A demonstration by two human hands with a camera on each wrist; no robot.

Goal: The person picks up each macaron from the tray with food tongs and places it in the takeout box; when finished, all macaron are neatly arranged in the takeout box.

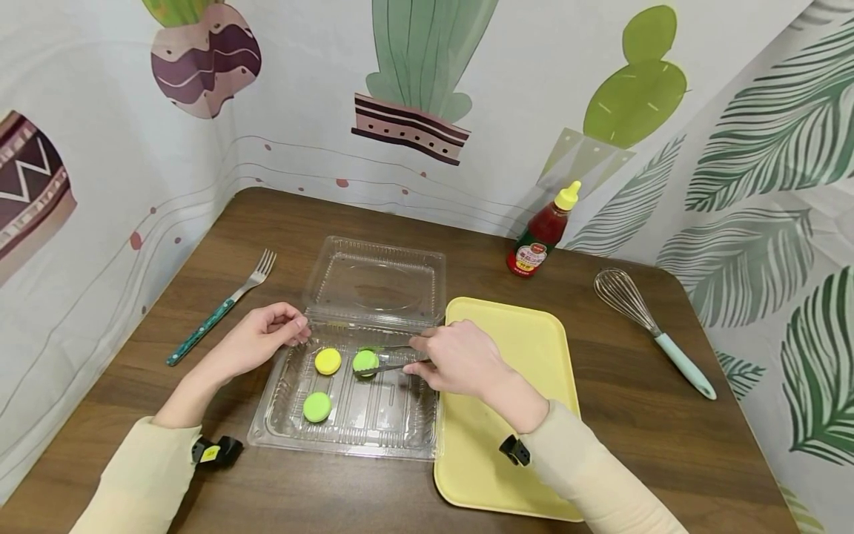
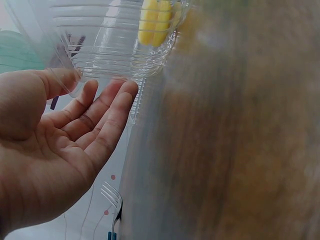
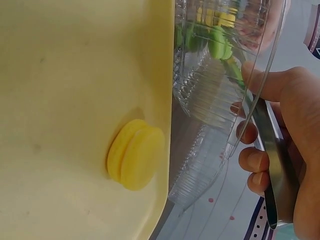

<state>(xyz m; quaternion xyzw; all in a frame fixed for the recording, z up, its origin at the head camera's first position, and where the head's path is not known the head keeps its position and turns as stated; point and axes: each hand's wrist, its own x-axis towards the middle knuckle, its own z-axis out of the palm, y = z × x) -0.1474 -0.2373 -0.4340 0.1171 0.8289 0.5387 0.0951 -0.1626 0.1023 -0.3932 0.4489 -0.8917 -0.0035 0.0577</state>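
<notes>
A clear plastic clamshell box lies open on the table, its lid folded back. My left hand pinches the box's rim at the back left corner, thumb and fingertips on either side. My right hand grips metal tongs, whose tips are at a green macaron inside the box. A yellow macaron and another green macaron sit in the box's left part. On the tray lies a second yellow macaron, hidden in the head view by the right hand and arm.
The yellow tray stands right beside the box. A fork lies to the left. At the back is a ketchup bottle, and a whisk lies far right. A patterned cloth hangs behind the table.
</notes>
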